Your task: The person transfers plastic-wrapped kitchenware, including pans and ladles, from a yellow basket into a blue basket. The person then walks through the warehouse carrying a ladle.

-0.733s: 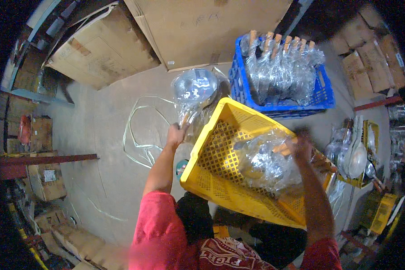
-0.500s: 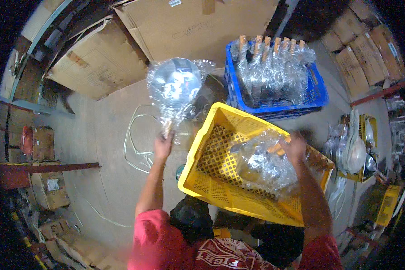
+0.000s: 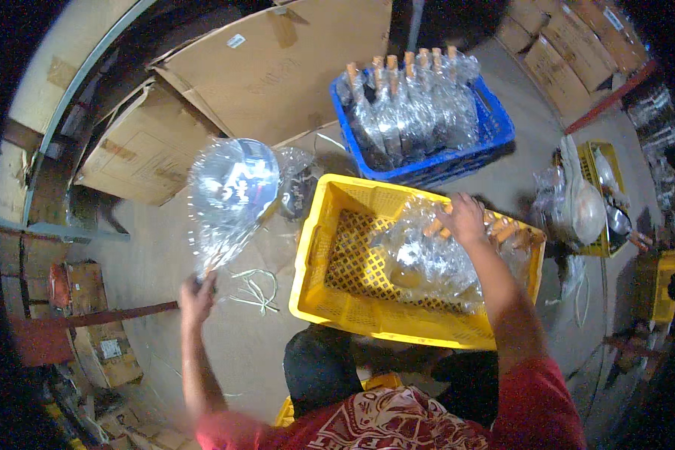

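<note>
Dim indoor light, dark grainy corners, straight edges bowed, white glare on the plastic wrap (image 3: 231,184)

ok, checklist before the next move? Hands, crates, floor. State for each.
1. Left hand has the wrapped pan by its handle end: ok.
2. Pan outside the yellow crate, held off to its left: ok.
3. Right hand at the handles of the bagged pans in that crate: ok; whether its fingers are closed on one: cannot tell.
4. Bare bottom showing in the yellow crate's left part: ok.
5. Floor free of loose cord: not ok, a pale cord lies between left hand and crate.
6. Wrap on the held pan untorn: cannot tell.
</note>
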Demonstrator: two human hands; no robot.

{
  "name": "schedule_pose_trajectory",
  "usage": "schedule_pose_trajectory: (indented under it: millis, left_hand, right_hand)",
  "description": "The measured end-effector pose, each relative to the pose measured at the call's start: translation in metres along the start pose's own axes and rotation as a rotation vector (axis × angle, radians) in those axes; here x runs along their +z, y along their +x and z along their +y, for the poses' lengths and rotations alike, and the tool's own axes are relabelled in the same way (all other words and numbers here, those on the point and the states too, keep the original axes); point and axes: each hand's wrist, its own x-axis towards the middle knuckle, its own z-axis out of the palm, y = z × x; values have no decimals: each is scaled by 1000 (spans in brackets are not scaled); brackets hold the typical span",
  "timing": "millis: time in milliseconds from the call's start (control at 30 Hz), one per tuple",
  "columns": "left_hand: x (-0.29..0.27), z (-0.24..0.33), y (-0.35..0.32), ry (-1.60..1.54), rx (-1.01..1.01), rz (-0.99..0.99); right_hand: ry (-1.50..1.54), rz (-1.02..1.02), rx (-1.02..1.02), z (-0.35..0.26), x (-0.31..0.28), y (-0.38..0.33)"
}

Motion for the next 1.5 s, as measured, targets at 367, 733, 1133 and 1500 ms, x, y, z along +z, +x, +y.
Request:
schedule_pose_trajectory:
  millis: [367,733,1133,1500]
  left_hand:
    - [-57,233,-102,979,539,-355]
    - [249,233,-12,1219,704,-794]
    - [345,259,41,641,655,-1095]
    - [418,5,66,8,385,-765]
  right_hand:
    - [-4,-12,7,-7,-12,-4]
    - [-14,6,-5,-5,-7,-2]
    - [28,13,15,-4,-6,-4]
    - [73,-72,20,-5,-13,-3]
